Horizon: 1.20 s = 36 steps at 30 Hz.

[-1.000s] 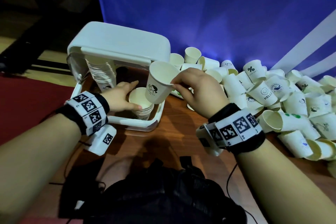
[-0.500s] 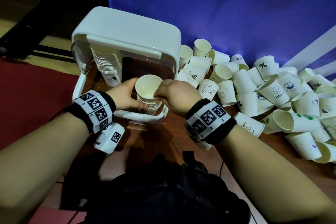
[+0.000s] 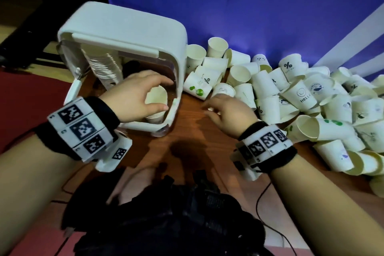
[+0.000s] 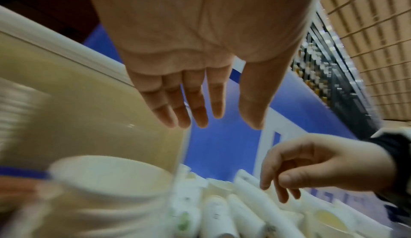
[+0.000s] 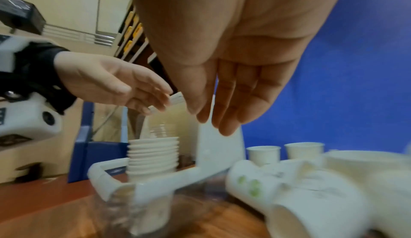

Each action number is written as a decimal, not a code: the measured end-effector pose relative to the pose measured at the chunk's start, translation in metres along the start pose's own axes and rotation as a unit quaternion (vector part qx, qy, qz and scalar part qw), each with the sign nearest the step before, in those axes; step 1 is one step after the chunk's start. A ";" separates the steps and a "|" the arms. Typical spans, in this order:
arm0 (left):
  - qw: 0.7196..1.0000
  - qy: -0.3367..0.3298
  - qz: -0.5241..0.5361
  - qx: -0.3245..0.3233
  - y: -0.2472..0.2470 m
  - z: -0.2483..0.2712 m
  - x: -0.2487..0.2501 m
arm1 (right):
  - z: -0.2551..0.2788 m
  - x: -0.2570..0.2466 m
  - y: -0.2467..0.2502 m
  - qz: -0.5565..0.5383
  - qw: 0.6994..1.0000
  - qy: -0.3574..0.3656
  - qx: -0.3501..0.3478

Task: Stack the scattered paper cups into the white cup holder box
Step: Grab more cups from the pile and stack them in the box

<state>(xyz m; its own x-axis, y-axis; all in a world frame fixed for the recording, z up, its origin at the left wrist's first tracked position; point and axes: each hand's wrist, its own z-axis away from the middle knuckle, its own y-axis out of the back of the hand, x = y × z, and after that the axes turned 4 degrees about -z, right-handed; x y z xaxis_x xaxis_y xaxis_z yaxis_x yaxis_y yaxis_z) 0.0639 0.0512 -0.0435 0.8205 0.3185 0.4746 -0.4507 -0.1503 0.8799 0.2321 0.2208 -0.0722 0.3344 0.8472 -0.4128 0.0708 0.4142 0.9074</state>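
The white cup holder box [image 3: 128,27] stands open at the upper left with a tall cup stack [image 3: 104,68] and a short cup stack [image 3: 156,97] inside. My left hand [image 3: 164,94] hovers over the short stack with spread fingers; the left wrist view shows its fingers [image 4: 200,111] straight above the top cup [image 4: 106,176], holding nothing. My right hand [image 3: 212,106] is empty, fingers relaxed, between the box and the pile of scattered paper cups [image 3: 301,97]. From the right wrist, the right hand [image 5: 209,118] hangs above the box rim [image 5: 111,176] and the short stack [image 5: 153,154].
Loose cups lie in a heap along the blue backdrop [image 3: 249,6] to the right, the nearest a green-dotted cup [image 3: 197,87]. A black bag [image 3: 176,214] and a cable sit at the near edge of the wooden table [image 3: 197,135].
The right hand lowered its cup onto the short stack, let go and drew back right toward the pile. The left hand moved from the stack's side to above it.
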 end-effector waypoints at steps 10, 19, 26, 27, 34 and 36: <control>0.968 -0.132 -0.108 -0.183 -0.148 -0.113 0.154 | 0.122 0.176 0.048 0.068 0.948 -0.311 0.022; 0.947 -0.086 -0.232 -0.205 -0.234 -0.155 0.203 | 0.118 0.214 0.038 0.132 0.954 -0.260 -0.064; 0.972 -0.003 -0.139 -0.191 -0.209 -0.136 0.178 | 0.121 0.206 0.041 0.049 0.983 -0.172 0.042; 0.976 0.011 -0.119 -0.184 -0.202 -0.130 0.171 | 0.121 0.203 0.042 0.028 0.985 -0.164 0.050; 0.986 0.099 0.014 -0.134 -0.152 -0.090 0.118 | 0.105 0.172 0.041 0.012 0.988 -0.154 0.025; 0.986 0.105 0.069 -0.113 -0.143 -0.085 0.112 | 0.102 0.165 0.042 0.018 0.988 -0.152 0.037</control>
<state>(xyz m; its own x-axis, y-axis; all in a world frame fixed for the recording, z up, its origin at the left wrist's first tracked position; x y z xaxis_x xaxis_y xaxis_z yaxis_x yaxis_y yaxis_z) 0.1905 0.1884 -0.1175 0.6658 0.5007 0.5532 -0.6388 -0.0006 0.7694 0.3859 0.3438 -0.0939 0.6039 0.7168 -0.3486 0.1192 0.3512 0.9287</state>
